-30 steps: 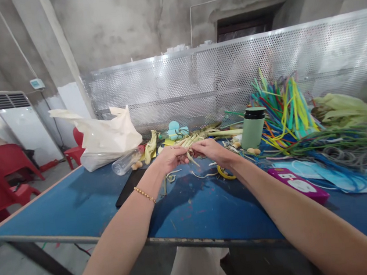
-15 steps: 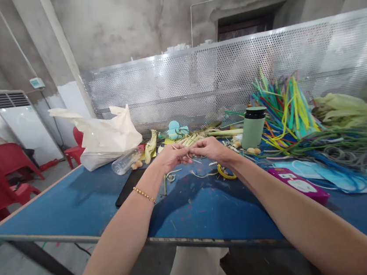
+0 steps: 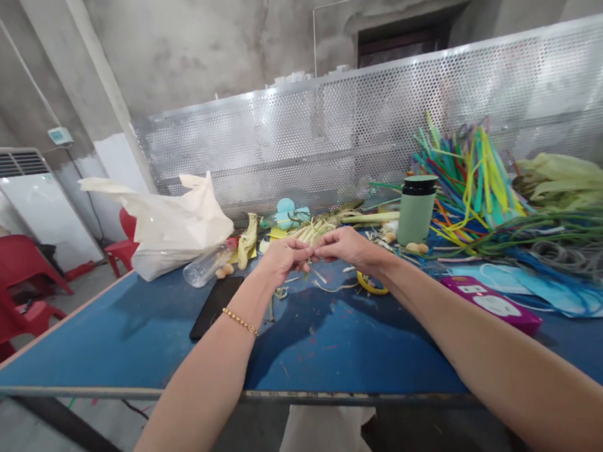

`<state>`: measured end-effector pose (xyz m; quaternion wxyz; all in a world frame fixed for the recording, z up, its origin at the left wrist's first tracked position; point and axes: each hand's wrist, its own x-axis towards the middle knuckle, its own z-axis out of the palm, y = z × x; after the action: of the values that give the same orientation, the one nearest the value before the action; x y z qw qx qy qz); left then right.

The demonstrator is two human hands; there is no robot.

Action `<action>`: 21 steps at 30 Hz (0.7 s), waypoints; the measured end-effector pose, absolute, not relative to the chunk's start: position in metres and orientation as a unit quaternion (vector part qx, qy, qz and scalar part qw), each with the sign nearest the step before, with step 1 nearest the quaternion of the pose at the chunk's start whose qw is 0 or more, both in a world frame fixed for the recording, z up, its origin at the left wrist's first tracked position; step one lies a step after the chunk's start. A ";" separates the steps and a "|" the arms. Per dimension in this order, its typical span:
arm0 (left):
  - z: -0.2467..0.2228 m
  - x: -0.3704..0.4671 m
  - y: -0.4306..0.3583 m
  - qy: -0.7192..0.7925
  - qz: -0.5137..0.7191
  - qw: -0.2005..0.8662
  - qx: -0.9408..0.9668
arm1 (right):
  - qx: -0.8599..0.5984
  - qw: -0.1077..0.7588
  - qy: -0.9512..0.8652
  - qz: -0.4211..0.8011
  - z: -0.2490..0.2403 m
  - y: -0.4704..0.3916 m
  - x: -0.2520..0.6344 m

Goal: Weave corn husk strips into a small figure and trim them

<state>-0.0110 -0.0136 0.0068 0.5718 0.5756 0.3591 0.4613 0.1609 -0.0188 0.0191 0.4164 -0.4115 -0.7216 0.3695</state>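
Both hands meet over the far middle of the blue table (image 3: pixel 146 345). My left hand (image 3: pixel 286 258) is closed, thumb and fingertips pinched together on a thin pale plant strip that mostly hides behind the fingers. Touching it fingertip to fingertip, my right hand (image 3: pixel 344 246) pinches the same small strip. A loose bundle of pale green stalks (image 3: pixel 324 229) lies just behind the hands. Thin cut scraps (image 3: pixel 335 287) are scattered below them. A yellow tape ring (image 3: pixel 372 285) rests by my right wrist, partly covered by it.
Left of the hands are a black phone (image 3: pixel 216 308), a clear plastic bottle (image 3: pixel 205 267) and a white plastic bag (image 3: pixel 175 222). To the right stand a green jar (image 3: pixel 416 209), a purple power strip (image 3: pixel 490 306) and colourful strips (image 3: pixel 478 177). A perforated metal panel (image 3: pixel 292 140) rises behind.
The two hands have shifted very slightly, fingertips still together. A small greenish piece now shows beneath the fingers, and the left forearm has moved a little to the right.
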 end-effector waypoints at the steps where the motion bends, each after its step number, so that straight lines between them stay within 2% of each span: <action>1: 0.007 -0.010 -0.015 0.358 0.461 0.576 0.572 | -0.413 0.416 -0.720 0.370 0.019 -0.018 0.161; 15: 0.009 -0.010 -0.015 0.352 0.472 0.614 0.526 | -0.386 0.411 -0.729 0.389 0.020 -0.016 0.166; 21: 0.010 -0.012 -0.017 0.318 0.450 0.649 0.524 | -0.411 0.414 -0.733 0.349 0.023 -0.019 0.166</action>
<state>-0.0118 -0.0166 0.0103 0.6492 0.5240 0.3179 0.4503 0.1664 -0.0187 0.0233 0.4143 -0.4113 -0.7330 0.3491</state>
